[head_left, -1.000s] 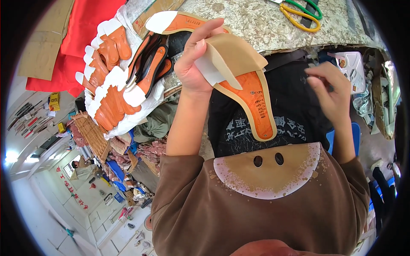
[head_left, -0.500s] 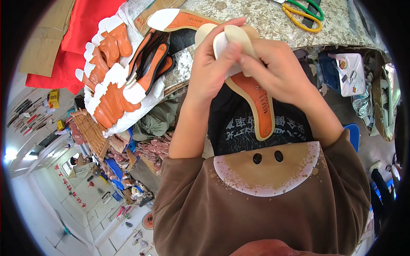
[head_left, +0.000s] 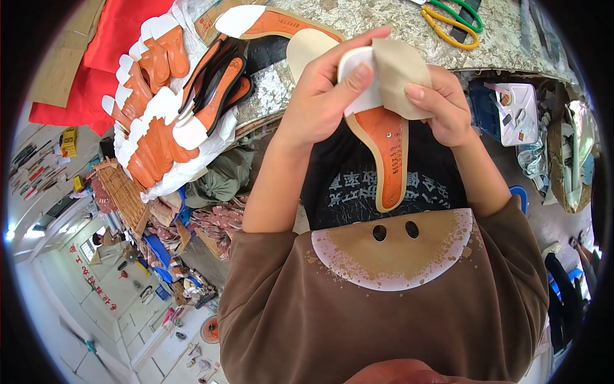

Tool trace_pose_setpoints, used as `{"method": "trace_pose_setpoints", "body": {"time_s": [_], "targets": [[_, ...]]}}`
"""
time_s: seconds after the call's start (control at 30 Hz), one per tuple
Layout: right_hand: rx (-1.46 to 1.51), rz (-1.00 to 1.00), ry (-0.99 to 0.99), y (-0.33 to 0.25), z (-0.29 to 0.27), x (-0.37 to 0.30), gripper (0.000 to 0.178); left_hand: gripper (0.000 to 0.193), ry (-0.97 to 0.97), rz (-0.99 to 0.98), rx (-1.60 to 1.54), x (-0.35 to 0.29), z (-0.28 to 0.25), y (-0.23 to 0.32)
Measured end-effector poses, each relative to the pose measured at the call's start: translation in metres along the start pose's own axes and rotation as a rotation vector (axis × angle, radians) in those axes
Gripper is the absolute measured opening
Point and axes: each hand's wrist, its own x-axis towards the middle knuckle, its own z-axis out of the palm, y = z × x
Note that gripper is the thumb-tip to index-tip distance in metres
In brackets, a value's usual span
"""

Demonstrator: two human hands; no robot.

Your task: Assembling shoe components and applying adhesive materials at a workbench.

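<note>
Above my lap, my left hand is closed on a shoe insole, orange at the narrow heel end with a pale rim. Its thumb presses on the white forepart. Pinched in my right hand is a thin beige sheet, lifted and bent over the right side of the forepart. Whether the sheet is joined to the insole is hidden. A rounded beige piece lies on the table behind my left fingers. Beyond it rests another orange insole with a white toe.
Several orange insoles with white toes lie piled on white sheeting at the left. Beside them is a stack of black-edged insoles. Scissors with green and yellow handles lie on the worn tabletop. A white tray sits below its right edge.
My right hand has moved right and drawn the beige sheet sideways, showing more of the white forepart. My left hand keeps its hold, shifted slightly right.
</note>
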Motion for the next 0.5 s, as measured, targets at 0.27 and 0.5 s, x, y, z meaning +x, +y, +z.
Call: {"method": "trace_pose_setpoints", "body": {"time_s": [0.27,0.5], "targets": [[0.163,-0.03,0.199,0.016,-0.001,-0.002,0.037,0.035,0.174,0.017,-0.121,-0.001,-0.004,-0.009],[-0.121,-0.204,0.39,0.013,0.01,0.01,0.04,0.031,0.232,0.011,-0.123,0.001,-0.002,-0.009]]}}
